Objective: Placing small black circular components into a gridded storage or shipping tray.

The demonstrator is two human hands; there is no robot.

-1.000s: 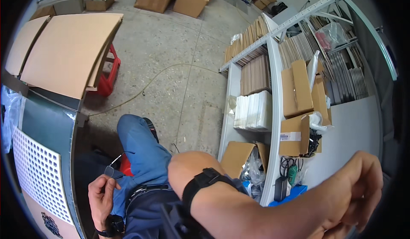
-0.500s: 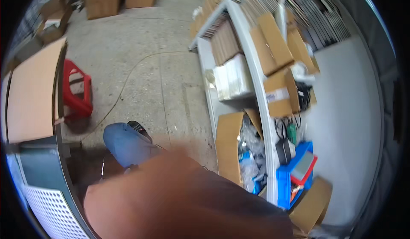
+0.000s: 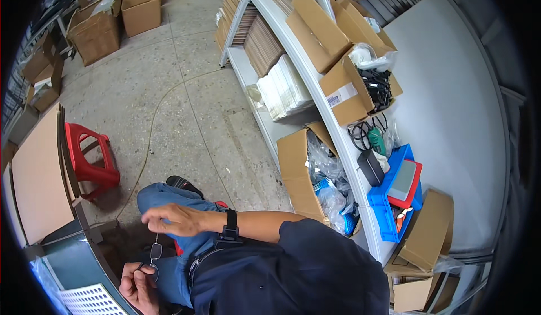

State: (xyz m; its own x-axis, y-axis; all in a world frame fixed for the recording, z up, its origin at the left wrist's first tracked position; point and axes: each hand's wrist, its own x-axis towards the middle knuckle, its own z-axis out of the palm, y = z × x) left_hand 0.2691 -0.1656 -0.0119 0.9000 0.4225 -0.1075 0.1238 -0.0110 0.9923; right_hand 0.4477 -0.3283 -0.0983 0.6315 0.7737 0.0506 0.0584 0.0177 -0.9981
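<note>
Head view: thin-framed dark metal eyeglasses (image 3: 156,251) gripped betw. L hand (image 3: 138,288) fingers, over blue denim thigh (image 3: 170,281); R hand (image 3: 176,220) fingers loosely open, nothing seen held. Glasses already picked up; what's left can't be told.

Compared with the first frame, I see the right hand (image 3: 172,219) drawn in from the far right, its fingers less curled, to lie across my view of the jeans leg (image 3: 151,195), near the eyeglasses (image 3: 156,251). The right forearm (image 3: 262,225), a blur half a second ago, is now sharp, and the eyeglasses it covered show again. My head view has swung right: the blue bin (image 3: 384,216), first a mere edge, stands fully exposed, the red stool (image 3: 104,175) is uncovered, and the white perforated panel (image 3: 90,301) is largely cropped.
</note>
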